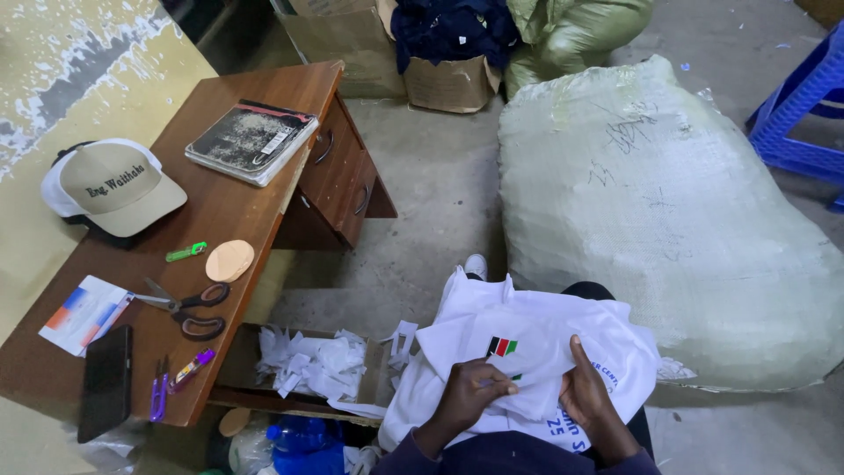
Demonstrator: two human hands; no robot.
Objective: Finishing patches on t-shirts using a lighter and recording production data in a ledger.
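Observation:
A white garment (527, 339) with a small red, black and green emblem and blue lettering lies bunched on my lap. My left hand (470, 396) pinches a fold of the fabric just below the emblem. My right hand (585, 391) grips the cloth beside it, thumb pointing up over the fabric. Both hands sit close together at the lower middle of the view.
A brown wooden desk (255, 193) at left carries a beige cap (114, 185), a worn book (251, 141), scissors (189, 308), a black phone (105, 383), a green lighter and a thread snipper. A box of white fabric scraps (308, 365) stands beside me. A big woven sack (668, 211) lies at right, a blue stool (804, 110) beyond.

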